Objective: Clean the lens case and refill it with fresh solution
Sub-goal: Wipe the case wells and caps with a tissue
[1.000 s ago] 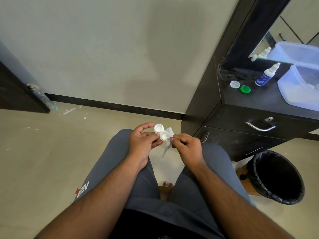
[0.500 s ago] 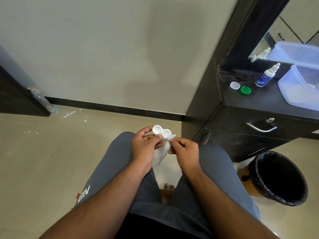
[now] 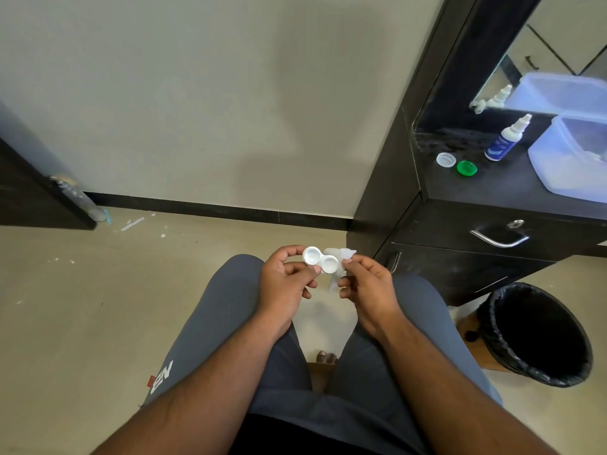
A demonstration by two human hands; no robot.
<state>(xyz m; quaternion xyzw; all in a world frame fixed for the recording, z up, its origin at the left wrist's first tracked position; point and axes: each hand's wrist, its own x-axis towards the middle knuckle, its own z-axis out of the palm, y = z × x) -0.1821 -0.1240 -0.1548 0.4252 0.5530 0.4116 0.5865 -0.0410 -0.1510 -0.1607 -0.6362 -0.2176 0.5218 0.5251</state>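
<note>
A white two-well lens case [image 3: 321,260] with both wells open is pinched by its near edge in my left hand [image 3: 286,284], above my knees. Just to its right, my right hand [image 3: 367,284] holds a small crumpled white tissue [image 3: 338,257] that touches the case's right well. On the dark dresser top at the right lie a white cap [image 3: 445,159] and a green cap [image 3: 466,168], side by side. Beyond them stands a solution bottle [image 3: 505,139] with a blue label and a white nozzle.
A translucent plastic tub [image 3: 565,159] sits at the dresser's right, under a mirror. The dresser has a drawer with a metal handle [image 3: 499,239]. A bin with a black liner [image 3: 535,333] stands on the floor to my right. A dark door [image 3: 33,198] is at the left.
My right hand has drawn the tissue out of the right well to the case's side. Both hands have shifted slightly right, and the case now lies flatter with its wells facing up.
</note>
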